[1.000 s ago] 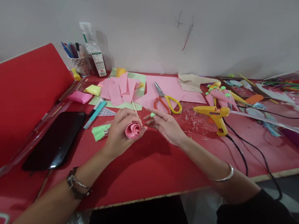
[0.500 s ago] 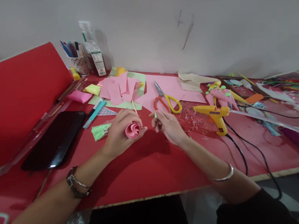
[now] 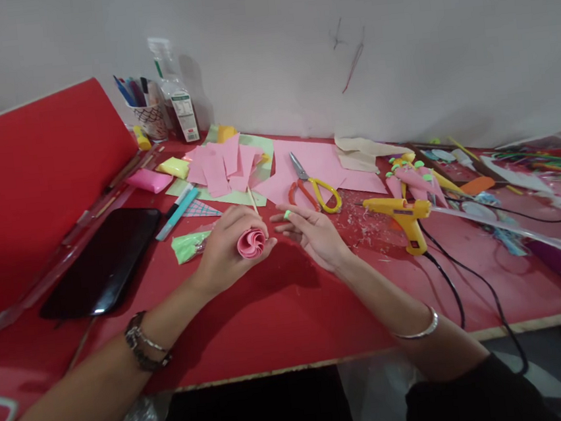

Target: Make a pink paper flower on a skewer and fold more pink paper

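Observation:
My left hand [image 3: 224,245] is wrapped round a pink rolled paper flower [image 3: 250,242] on a thin wooden stick [image 3: 252,200] that points away from me. My right hand [image 3: 312,232] lies just to the right of the flower, palm up, fingers stretched toward it. A small green bit [image 3: 287,215] sits on one of its fingers. A green packet [image 3: 188,246] lies on the red table [image 3: 281,316] just left of my left hand.
Yellow-handled scissors [image 3: 314,187] lie on pink paper pieces [image 3: 226,163] behind my hands. A yellow glue gun [image 3: 402,214] with a black cable is at right, beside finished pink flowers [image 3: 414,179]. A black phone [image 3: 102,264], blue pen [image 3: 177,214], pen cup [image 3: 150,120] and bottle [image 3: 175,95] are left.
My right hand's fingers curled in half a second ago and have stretched out flat again toward the flower. My left hand has kept its hold on the flower.

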Demonstrator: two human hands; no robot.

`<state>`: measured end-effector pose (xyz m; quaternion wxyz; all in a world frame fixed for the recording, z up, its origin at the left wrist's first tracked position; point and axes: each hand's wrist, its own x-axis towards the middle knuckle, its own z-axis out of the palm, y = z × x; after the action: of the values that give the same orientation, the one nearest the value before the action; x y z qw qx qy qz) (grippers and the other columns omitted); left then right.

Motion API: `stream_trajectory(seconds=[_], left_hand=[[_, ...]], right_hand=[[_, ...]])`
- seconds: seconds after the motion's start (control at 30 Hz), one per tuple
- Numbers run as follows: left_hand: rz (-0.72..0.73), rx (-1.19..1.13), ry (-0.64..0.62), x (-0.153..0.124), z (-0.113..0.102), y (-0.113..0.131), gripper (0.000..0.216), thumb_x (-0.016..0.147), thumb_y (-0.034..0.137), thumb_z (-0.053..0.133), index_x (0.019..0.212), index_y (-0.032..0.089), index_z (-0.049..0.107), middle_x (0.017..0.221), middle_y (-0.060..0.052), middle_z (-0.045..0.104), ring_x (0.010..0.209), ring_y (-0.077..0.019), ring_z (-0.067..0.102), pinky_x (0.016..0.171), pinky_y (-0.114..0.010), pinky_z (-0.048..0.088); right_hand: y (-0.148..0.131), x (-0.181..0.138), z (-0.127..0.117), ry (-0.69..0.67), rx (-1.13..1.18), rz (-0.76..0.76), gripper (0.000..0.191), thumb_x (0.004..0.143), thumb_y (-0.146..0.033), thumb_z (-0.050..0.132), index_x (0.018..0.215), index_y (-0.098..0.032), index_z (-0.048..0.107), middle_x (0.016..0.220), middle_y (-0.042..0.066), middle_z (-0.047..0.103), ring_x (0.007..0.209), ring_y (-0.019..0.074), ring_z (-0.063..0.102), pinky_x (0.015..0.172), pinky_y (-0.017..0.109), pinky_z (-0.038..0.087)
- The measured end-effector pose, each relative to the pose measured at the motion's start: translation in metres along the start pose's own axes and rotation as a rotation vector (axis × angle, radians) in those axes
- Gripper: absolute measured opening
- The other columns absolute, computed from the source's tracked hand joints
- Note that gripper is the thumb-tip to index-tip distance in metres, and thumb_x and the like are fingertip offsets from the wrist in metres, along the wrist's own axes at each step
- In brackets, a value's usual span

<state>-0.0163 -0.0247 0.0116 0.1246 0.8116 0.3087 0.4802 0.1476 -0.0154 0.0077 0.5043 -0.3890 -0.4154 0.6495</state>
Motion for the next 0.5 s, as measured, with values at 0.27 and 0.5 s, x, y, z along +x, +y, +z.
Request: stream_trajectory(seconds=[0.27,0.5], left_hand=[[-0.026,-0.003,-0.016,0.0011,0.0003,0.0002,0.011,0.075,0.020,0.056,0.068,0.019,0.048,0.068,0.002,0.050,0.067,-0.0121,0.048,0.063,-0.025,0.041],[-0.218,-0.205,0.080,0.0018,0.0027,-0.0022,0.012,0.077,0.024,0.050,0.067,0.019,0.048,0.067,0.001,0.050,0.061,-0.0111,0.049,0.057,-0.024,0.043]], right_hand=[[0.0033,0.0010,-0.0024,-0.013,-0.077,-0.043,0.016,0.062,-0.019,0.064,0.077,-0.020,0.065,0.066,-0.006,0.062,0.054,0.0018,0.052,0.053,0.014,0.042],[0.0037,-0.0020,0.0007,-0.092,-0.258,-0.031,0.021,0.066,-0.015,0.058,0.085,-0.021,0.063,0.072,-0.003,0.064,0.076,0.0098,0.061,0.078,0.027,0.045]])
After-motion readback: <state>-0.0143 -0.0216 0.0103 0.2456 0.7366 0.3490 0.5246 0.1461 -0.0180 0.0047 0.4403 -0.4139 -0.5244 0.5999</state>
